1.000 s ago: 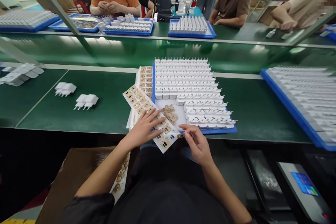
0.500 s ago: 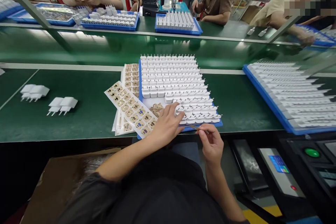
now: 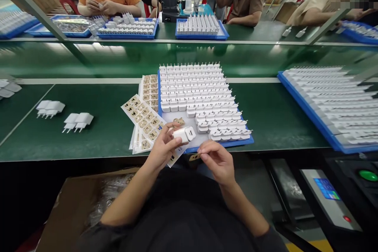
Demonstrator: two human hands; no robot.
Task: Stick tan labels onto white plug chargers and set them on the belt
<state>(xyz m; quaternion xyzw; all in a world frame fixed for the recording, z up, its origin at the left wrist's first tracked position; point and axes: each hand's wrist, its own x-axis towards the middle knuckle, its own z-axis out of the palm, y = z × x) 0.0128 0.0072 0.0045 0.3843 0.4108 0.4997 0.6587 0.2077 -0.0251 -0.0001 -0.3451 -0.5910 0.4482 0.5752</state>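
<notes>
My left hand [image 3: 163, 146] grips a white plug-in charger [image 3: 184, 135], its face with the port slots turned toward the right. Pinched in the fingertips of my right hand [image 3: 217, 160] is a small tan sticker [image 3: 194, 157], close below the charger and apart from it. Behind both hands stands a blue tray [image 3: 191, 150] filled with rows of white chargers [image 3: 195, 90], pins up. Some peeled tan sticker scraps [image 3: 178, 120] lie in the tray's open front-left corner. Sheets of tan stickers [image 3: 143, 116] overlap at the tray's left, partly hidden by my left hand.
Several loose chargers [image 3: 78, 121] lie on the green bench to the left. Another full blue tray [image 3: 321, 106] stands at the right. Across the raised green divider [image 3: 118, 59], other people sit by more trays [image 3: 202, 27]. A machine with a small screen [image 3: 327, 188] is at lower right.
My left hand has lifted a charger out of the tray's front row and drawn it left. My right hand has moved left with the sticker, toward the charger.
</notes>
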